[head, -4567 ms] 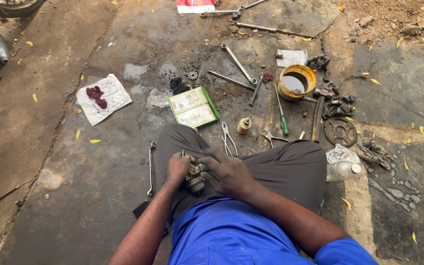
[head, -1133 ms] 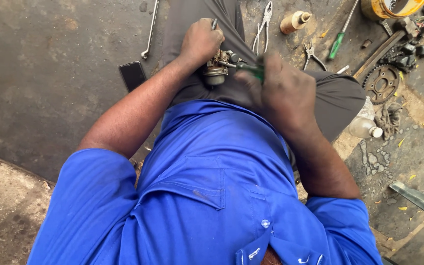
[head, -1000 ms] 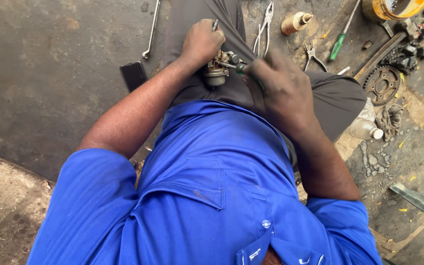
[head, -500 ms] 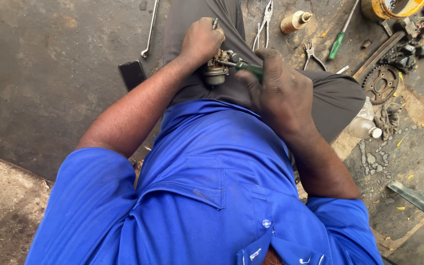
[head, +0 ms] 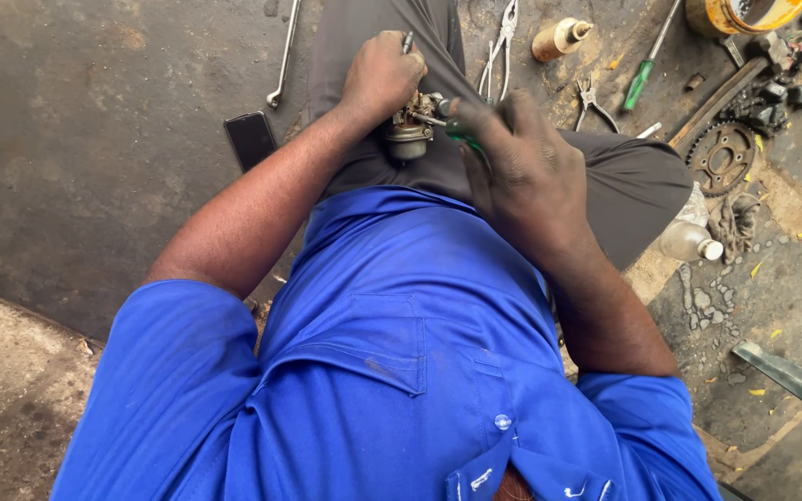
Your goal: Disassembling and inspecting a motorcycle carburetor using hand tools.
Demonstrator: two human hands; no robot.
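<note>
Head view: left hand (head: 381, 76), closed around a small grimy carburettor (head: 408, 134) held over the lap, a thin metal pin (head: 407, 42) sticking up between its fingers. Right hand (head: 522, 158), clenched on a green-handled screwdriver (head: 452, 125) whose shaft meets the carburettor's side. Person seated on the concrete floor (head: 95, 167), blue shirt, grey trousers. Floor items: black phone (head: 251, 139) just beside the left forearm; long spanner (head: 284, 56) beyond it; pliers (head: 503, 42) by the knee; second pliers (head: 591, 100); small brown bottle (head: 561, 37); loose green-handled screwdriver (head: 647, 70); sprocket (head: 722, 158); clear plastic bottle (head: 689, 241); yellow tin (head: 744, 14) at top edge.
</note>
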